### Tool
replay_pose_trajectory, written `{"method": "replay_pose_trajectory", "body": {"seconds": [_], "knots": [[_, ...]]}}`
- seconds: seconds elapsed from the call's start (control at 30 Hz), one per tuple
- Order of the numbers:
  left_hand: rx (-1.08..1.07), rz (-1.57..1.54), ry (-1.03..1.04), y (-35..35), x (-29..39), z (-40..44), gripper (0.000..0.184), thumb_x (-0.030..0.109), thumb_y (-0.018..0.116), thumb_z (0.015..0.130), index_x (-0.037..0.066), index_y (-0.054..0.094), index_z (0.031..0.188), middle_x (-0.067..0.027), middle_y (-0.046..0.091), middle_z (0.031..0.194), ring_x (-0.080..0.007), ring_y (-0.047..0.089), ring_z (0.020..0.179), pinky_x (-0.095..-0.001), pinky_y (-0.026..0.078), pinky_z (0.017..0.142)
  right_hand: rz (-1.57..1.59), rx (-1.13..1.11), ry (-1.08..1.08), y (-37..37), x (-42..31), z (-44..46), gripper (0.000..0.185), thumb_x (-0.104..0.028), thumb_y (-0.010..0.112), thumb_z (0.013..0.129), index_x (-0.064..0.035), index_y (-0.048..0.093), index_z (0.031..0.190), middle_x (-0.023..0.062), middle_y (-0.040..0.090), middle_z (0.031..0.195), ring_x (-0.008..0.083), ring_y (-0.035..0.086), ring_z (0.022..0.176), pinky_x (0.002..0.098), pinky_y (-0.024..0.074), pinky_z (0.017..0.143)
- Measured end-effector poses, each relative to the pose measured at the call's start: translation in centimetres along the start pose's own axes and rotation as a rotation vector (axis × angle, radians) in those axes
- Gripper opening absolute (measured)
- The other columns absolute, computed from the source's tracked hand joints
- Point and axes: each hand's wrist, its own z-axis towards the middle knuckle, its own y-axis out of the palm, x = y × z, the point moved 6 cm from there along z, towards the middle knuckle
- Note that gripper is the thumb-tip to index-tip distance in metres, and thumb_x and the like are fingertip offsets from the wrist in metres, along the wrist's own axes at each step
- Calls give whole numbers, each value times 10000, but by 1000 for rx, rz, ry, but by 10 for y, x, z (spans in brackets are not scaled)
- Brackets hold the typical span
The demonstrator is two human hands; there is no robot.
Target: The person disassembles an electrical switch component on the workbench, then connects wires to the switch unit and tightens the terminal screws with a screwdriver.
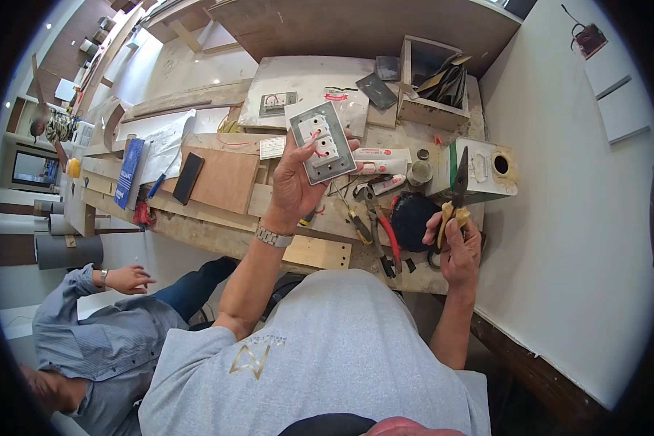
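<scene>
Two occupied grips faced the table point(301, 251): the left grip point(296, 182) was closed around the edges of a socket plate point(325, 138), its back turned up, and the right grip point(458, 251) was closed around yellow-handled cutters point(461, 178), dark blades upright and apparently together. Work on the plate looked partway along. Short red wire lay across its back, but whether the ends were seated in the terminals could not be told. The plate was loose in hand, with no outside cable seen attached, so the wiring appeared unfinished. Just beyond the left grip, a second plate point(275, 104) lay on a white board, red wire showing on it too.

Between the grips lay red-handled pliers point(391, 236) and a yellow-and-black screwdriver point(358, 227); beyond them were white tubes point(385, 154) with red print too small to read. Well to the left of the left grip, a blue packet point(128, 174) appeared to read "VALIANT". A red label marked a white package point(352, 109) beyond the held plate, its words illegible. Gold lettering on the wearer's grey shirt point(320, 349) seemed to include "DESIGN".
</scene>
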Motion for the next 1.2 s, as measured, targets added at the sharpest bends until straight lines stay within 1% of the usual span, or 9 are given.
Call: {"method": "replay_pose_trajectory", "body": {"seconds": [0.07,0.17,0.37,0.67,0.73,0.8,1.0,1.13,1.2], "knots": [[-11,78,-24,0,-3,-1,641,214,564,1061,64,296,1624,-327,477,1529,-476,543,1402,-702,505,1114,6,14,61,-1,16,-5,273,-221,599,1115,36,689,1120,103,722,1002,146,671,799,284,532,759],[14,78,-31,-1,-4,-2,639,225,566,1062,47,308,1618,-323,495,1517,-472,559,1387,-693,501,1121,3,60,117,4,37,-13,262,-218,599,1114,23,699,1105,89,719,971,131,665,796,267,519,759],[71,9,-66,-10,-10,-6,660,262,584,1059,4,323,1608,-323,512,1505,-477,563,1382,-673,485,1151,-114,63,259,24,62,-31,297,-302,651,1088,-19,724,1037,22,712,864,95,671,770,251,510,709],[79,13,-80,-10,-10,-20,671,309,587,1060,27,330,1612,-296,520,1515,-486,544,1398,-672,486,1142,-177,80,270,32,78,-42,280,-302,703,1054,-23,729,1044,19,717,878,94,670,750,255,514,705],[127,-78,-82,-38,-19,-23,666,318,594,1054,54,338,1610,-278,529,1514,-488,536,1404,-680,491,1120,-272,116,325,24,80,-42,252,-281,721,1036,-30,734,1056,19,721,882,91,669,738,268,529,693],[124,93,-50,-18,-15,-24,643,314,587,1054,67,352,1600,-262,537,1511,-481,537,1406,-684,500,1103,-293,136,293,17,83,-38,257,-279,751,1010,-28,730,1062,11,711,880,89,677,752,278,545,697],[90,71,-56,-28,-28,-34,626,246,597,1053,81,341,1601,-278,543,1501,-482,572,1374,-691,524,1090,-286,102,301,16,79,-44,276,-280,687,1063,-8,728,1086,19,722,917,87,665,803,267,538,777],[121,51,-107,-25,-41,-39,646,197,568,1038,116,297,1619,-260,543,1474,-465,585,1365,-669,562,1065,-226,116,302,11,84,-49,286,-291,686,1063,-9,725,1091,26,720,925,95,665,798,269,535,769],[83,22,-115,-27,-45,-42,615,223,600,1055,99,343,1600,-295,542,1491,-469,589,1361,-669,572,1047,-242,116,304,10,87,-53,303,-312,687,1060,-12,720,1089,29,716,934,101,666,795,271,533,761]]}}
